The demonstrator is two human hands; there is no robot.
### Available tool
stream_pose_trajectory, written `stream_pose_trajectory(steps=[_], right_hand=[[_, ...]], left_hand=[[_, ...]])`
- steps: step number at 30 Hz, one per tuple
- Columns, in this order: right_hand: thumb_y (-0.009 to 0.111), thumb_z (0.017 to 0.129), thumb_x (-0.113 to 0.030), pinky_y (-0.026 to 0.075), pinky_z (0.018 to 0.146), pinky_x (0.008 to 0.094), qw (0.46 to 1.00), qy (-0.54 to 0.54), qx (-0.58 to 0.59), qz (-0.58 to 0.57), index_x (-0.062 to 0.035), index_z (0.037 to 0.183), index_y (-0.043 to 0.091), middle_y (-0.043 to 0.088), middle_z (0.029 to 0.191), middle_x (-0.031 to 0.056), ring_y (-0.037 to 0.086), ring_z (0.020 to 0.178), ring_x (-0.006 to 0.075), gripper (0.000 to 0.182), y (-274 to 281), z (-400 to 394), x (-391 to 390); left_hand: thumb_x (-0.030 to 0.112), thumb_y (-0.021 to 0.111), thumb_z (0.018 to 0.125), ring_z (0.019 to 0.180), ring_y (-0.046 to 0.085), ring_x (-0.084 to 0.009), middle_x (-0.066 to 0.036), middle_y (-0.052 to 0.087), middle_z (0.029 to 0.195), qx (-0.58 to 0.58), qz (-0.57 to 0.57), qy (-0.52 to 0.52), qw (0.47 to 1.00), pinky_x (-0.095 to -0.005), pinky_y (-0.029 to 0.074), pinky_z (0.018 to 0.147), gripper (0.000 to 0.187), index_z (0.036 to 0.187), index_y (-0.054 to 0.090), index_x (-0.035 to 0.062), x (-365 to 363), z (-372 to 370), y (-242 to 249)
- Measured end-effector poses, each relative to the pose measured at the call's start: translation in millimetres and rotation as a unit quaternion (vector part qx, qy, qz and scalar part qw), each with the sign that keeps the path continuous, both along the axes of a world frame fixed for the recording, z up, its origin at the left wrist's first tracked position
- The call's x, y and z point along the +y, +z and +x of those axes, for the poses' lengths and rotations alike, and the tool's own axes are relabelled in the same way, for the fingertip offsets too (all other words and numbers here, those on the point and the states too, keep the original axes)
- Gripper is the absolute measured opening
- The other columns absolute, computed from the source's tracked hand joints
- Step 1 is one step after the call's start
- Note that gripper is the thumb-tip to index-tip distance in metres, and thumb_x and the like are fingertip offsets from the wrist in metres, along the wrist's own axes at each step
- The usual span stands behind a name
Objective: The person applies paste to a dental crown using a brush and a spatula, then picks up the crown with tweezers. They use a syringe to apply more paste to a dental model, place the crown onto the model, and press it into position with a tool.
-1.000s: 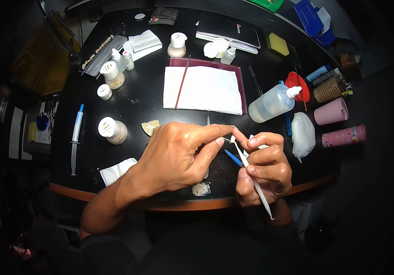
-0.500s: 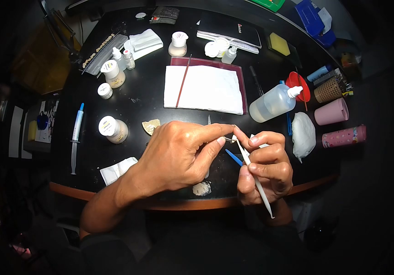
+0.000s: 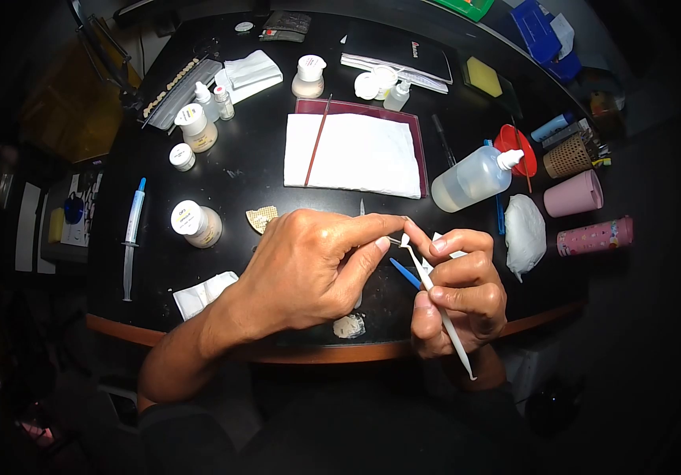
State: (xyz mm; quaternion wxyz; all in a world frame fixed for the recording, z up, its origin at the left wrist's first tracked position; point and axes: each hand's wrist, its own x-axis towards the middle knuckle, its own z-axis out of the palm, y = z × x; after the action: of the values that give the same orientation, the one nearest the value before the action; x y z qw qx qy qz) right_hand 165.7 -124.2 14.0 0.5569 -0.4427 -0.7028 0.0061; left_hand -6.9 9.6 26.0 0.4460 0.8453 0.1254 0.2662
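My right hand (image 3: 471, 289) grips a slim white double-ended hand instrument (image 3: 453, 340) with small hooked ends. Its upper tip meets or nearly meets a tiny metal piece (image 3: 395, 240), which is pinched between the thumb and fingers of my left hand (image 3: 301, 265). Fingertips of both hands come together around that piece, so its exact shape is hard to make out. Behind the instrument, a blue pointed object (image 3: 404, 272) and some white material partly show. Below my left hand, a pale crumbly lump (image 3: 349, 325) lies near the table edge.
Farther back, a white folded cloth (image 3: 356, 154) lies on a dark red tray with a thin brush (image 3: 318, 142) across it. Powder jars (image 3: 195, 223) and a syringe (image 3: 132, 241) are on the left. A squeeze bottle (image 3: 475, 178) and cups (image 3: 574, 193) stand on the right.
The white instrument has shifted slightly in my right hand, its upper tip moving a little left and its lower end slightly down. My left hand stays in place.
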Motion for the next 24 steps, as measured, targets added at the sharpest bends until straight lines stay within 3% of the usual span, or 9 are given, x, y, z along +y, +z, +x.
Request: stream_pose_trajectory(steps=[21, 24], right_hand=[[0.065, 0.082, 0.006, 0.068, 0.093, 0.0557, 0.999, 0.017, 0.033, 0.000, -0.0042, 0.104, 0.053, 0.058, 0.090, 0.0106, 0.060, 0.105, 0.0288, 0.027, 0.4, 3.2, -4.3], [0.066, 0.082, 0.006, 0.068, 0.092, 0.0559, 0.999, 0.016, 0.038, 0.007, -0.0033, 0.103, 0.053, 0.058, 0.090, 0.0112, 0.060, 0.105, 0.0291, 0.026, -0.3, 2.8, -2.9]], left_hand=[[0.004, 0.063, 0.097, 0.056, 0.067, -0.0147, -0.015, 0.072, 0.071, -0.025, -0.022, -0.004, 0.999, -0.0296, 0.049, 0.054, 0.030, 0.124, 0.076, 0.0003, -1.6, 0.5, -4.3], [0.010, 0.065, 0.097, 0.057, 0.070, -0.0277, -0.017, 0.072, 0.072, -0.012, -0.050, 0.002, 0.999, -0.0378, 0.052, 0.055, 0.025, 0.117, 0.078, 0.0006, -3.3, -0.3, -4.4]])
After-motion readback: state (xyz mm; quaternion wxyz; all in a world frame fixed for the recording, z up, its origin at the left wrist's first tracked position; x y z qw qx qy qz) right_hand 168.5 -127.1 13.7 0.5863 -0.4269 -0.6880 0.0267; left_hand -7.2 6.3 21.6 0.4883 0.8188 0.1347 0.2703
